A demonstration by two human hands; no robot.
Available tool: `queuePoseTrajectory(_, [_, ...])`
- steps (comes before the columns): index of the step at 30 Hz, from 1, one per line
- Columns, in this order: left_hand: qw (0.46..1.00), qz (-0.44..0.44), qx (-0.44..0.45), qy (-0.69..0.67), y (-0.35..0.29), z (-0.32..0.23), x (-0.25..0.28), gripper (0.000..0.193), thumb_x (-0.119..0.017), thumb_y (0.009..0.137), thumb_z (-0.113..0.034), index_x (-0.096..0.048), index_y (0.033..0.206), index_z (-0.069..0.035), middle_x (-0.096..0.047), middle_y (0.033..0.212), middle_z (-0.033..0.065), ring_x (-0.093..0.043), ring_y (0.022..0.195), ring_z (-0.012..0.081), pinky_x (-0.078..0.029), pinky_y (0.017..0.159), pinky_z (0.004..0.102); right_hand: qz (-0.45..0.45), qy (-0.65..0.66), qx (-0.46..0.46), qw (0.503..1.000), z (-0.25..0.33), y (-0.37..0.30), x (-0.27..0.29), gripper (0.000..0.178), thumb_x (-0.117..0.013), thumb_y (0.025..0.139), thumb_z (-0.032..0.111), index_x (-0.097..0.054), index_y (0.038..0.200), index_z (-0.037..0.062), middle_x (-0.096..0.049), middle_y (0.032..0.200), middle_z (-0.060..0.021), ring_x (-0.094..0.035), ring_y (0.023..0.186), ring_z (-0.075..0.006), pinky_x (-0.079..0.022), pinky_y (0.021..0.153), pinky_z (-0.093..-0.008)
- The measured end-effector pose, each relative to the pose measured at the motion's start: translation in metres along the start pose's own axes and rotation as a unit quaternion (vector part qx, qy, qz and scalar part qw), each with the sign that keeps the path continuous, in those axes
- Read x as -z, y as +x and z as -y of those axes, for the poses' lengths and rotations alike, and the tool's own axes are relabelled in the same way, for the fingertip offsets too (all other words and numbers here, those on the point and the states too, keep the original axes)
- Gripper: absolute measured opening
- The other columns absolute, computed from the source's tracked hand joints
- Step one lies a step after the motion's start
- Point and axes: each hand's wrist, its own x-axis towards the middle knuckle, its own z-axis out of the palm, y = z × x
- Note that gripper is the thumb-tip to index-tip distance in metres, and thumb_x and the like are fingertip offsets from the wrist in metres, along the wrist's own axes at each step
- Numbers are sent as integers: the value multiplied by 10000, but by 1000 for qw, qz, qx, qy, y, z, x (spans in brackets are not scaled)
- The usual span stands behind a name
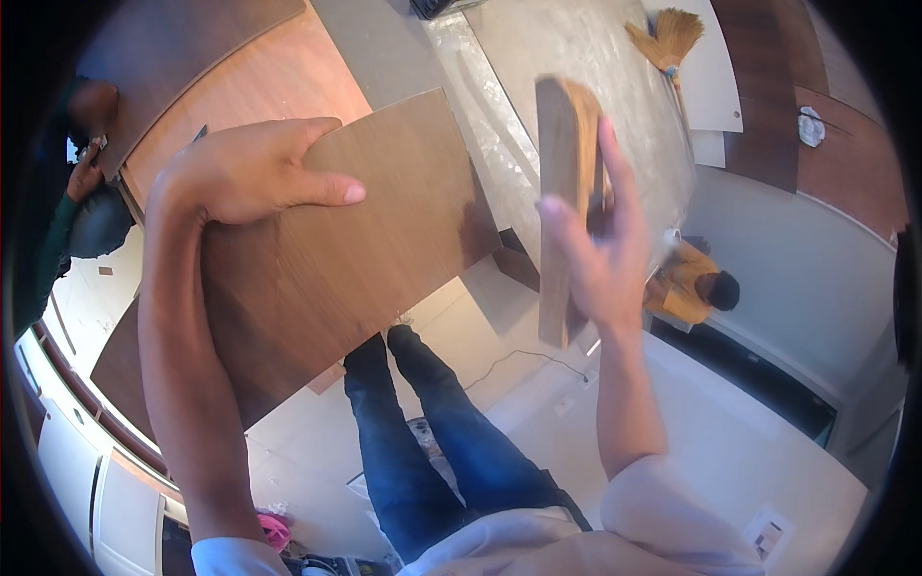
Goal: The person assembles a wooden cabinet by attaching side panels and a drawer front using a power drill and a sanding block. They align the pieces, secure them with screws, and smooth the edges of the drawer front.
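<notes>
My left hand (264, 173) holds the far edge of a brown wood-grain board (375, 226), its thumb lying on the top face. The other fingers are mostly hidden behind that edge. The board slants in front of me, above my legs. To its right, my right hand (613, 254) is closed round a long wooden block (559, 206) with a rounded upper end. Thumb and fingers press on opposite sides of the block, which is raised upright, apart from the board. The hand is slightly blurred.
At the far left a person in dark clothes (48, 240) sits beside more panels (288, 77). Another in a yellow shirt (684, 288) is low at the right. A straw broom (667, 40) lies at the top right. A thin cable (523, 353) crosses the floor.
</notes>
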Motion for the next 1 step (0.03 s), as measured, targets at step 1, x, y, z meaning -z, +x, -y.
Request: queuePoseTrajectory(1, [1000,8,-9,-18,0,0,1,783,-775,952,-509,-571,1533,-24,-726,1362,190,-673,1257,290,-468,1112,365,-7,3,1,1000,4,2,-1,893,-829,907,206,-395,1663,10,-699,1391,-257,-708,1242,-277,-551,1065,-391])
